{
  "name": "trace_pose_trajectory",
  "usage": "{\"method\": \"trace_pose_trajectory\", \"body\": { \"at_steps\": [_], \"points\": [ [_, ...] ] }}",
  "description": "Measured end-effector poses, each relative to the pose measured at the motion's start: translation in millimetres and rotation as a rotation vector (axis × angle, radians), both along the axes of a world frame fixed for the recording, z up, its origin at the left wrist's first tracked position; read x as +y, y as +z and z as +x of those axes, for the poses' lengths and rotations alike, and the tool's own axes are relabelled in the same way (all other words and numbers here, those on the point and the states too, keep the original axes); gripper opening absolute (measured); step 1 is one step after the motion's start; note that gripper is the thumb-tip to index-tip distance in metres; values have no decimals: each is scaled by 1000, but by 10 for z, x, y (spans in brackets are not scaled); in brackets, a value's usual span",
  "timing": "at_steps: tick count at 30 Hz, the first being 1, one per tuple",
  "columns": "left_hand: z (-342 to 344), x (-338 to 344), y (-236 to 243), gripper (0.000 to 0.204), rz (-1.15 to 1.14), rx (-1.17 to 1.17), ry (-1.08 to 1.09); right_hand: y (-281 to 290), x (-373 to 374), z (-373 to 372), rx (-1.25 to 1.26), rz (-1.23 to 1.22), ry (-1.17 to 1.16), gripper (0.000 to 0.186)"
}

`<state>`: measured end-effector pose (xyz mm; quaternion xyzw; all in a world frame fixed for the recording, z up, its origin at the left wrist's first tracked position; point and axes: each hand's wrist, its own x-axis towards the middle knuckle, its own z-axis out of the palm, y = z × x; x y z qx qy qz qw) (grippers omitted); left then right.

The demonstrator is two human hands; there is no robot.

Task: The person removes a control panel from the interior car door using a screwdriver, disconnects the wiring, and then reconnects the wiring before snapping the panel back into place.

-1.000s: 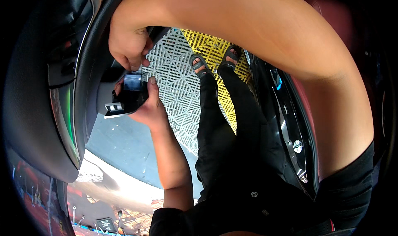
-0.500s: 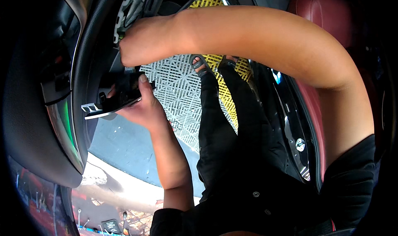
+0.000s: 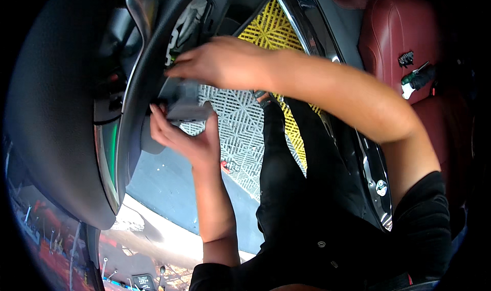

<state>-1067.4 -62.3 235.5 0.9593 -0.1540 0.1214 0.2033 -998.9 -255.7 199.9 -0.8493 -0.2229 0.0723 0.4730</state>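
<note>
Between the thumb and fingers of my left hand [image 3: 186, 140] is a dark grey plastic trim piece [image 3: 190, 111], smeared by motion and held low beside the inner side of a car door [image 3: 66, 137]. My right hand [image 3: 225, 63] is above it, its fingers stretched toward the door and slightly apart, blurred. Nothing shows in the right hand. Just beyond its fingertips, a gap in the door's lining [image 3: 190, 27] shows pale grey crumpled material and a light bracket with holes.
A red car seat [image 3: 391, 35] stands at the right, with a small black part [image 3: 406, 59] and a green-handled tool [image 3: 409, 79] on it. Grey and yellow floor grating [image 3: 232, 117] lies below. Several tools [image 3: 143, 281] lie at the lower left.
My right hand has drawn back from the door's gap, and its fingers now show. My left hand has turned the trim piece, so its silver edge no longer shows. The view has shifted.
</note>
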Motion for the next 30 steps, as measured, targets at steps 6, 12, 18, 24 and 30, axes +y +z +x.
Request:
{"method": "trace_pose_trajectory", "body": {
  "at_steps": [6,12,18,24,30],
  "points": [
    [234,130,148,83,200,-131,-174,-11,-253,-854,43,287,-623,30],
    [456,-172,13,80,180,-135,-82,-101,-229,-1225,155,250,-616,25],
    [465,-400,-96,70,264,-225,-1,-84,-365,-1279,137,237,-644,24],
    [527,-381,-309,67,186,-398,-89,-147,-381,-1109,79,269,-717,23],
    [626,-343,-466,57,191,-370,-185,-77,-279,-943,95,300,-742,24]
  ]
}}
